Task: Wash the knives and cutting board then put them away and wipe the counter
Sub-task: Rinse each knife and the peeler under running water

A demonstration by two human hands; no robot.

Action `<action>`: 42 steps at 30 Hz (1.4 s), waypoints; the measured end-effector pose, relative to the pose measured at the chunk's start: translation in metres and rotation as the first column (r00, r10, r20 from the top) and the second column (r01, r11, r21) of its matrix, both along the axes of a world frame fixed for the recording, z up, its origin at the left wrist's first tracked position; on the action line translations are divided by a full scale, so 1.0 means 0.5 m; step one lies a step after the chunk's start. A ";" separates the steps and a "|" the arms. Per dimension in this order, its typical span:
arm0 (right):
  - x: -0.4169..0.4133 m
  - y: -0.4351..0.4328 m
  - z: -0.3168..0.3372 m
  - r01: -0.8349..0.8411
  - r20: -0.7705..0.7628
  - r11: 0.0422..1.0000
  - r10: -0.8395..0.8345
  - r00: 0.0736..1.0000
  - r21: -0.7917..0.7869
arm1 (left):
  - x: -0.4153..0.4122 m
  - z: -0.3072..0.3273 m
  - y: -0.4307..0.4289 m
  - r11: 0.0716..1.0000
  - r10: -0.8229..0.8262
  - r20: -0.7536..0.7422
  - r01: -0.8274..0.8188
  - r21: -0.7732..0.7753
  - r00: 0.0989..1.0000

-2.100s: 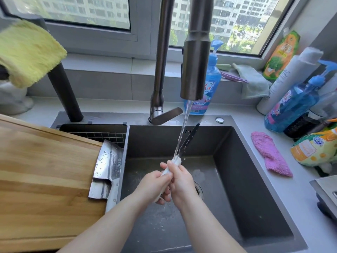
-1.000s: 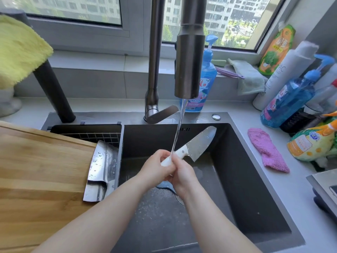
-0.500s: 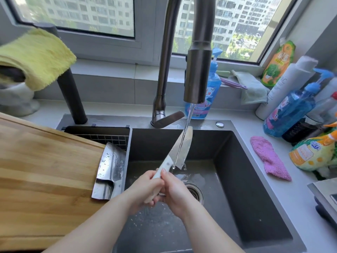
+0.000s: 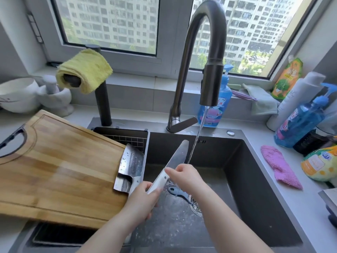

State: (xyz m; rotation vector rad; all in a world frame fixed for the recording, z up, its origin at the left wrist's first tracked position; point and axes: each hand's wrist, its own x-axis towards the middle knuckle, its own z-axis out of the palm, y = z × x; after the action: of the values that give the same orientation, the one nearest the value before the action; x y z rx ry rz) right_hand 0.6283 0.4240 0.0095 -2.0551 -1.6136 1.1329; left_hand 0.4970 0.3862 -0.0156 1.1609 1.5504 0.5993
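Left hand (image 4: 144,197) grips the white-handled knife (image 4: 177,157), blade pointing to one o'clock beside the tap stream (image 4: 196,143); right hand (image 4: 185,177) touches its heel, grip unclear; cleaver (image 4: 130,167) at nine o'clock

Bright window (image 4: 111,24) daylight, wide-angle edge distortion

The only letters that can be read are grey "AC" on the white bottle (image 4: 299,99) at the far right, and the word is cut off. The red label on the blue bottle (image 4: 221,101) behind the tap, the right blue bottle (image 4: 299,123) and the orange pouch (image 4: 286,79) carry print too blurred to read.
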 end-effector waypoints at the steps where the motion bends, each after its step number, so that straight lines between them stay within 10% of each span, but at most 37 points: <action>1: -0.008 -0.001 -0.003 -0.012 0.023 0.999 0.011 1.000 0.031 | -0.003 0.003 -0.007 1.000 0.000 -0.020 0.000 0.004 1.000; 13: -0.065 0.012 0.028 -0.437 0.291 0.829 0.347 0.891 0.348 | -0.110 0.061 -0.039 0.978 0.114 -0.126 -0.090 0.187 0.985; 34: -0.122 0.036 -0.088 -0.101 -0.459 0.995 0.093 0.883 0.008 | -0.163 -0.035 -0.024 0.989 0.143 -0.581 -0.102 0.103 0.801; 42: -0.044 0.017 -0.141 -0.016 -0.458 0.996 -0.025 0.889 -0.085 | -0.120 -0.057 -0.018 0.994 0.104 -0.603 -0.094 0.049 0.791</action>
State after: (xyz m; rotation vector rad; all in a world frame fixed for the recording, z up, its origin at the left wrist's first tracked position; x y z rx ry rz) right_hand 0.6063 0.4323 -0.0610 -1.6593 -1.3407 1.5680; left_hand 0.4369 0.3772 -0.0438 1.3714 2.1660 0.3104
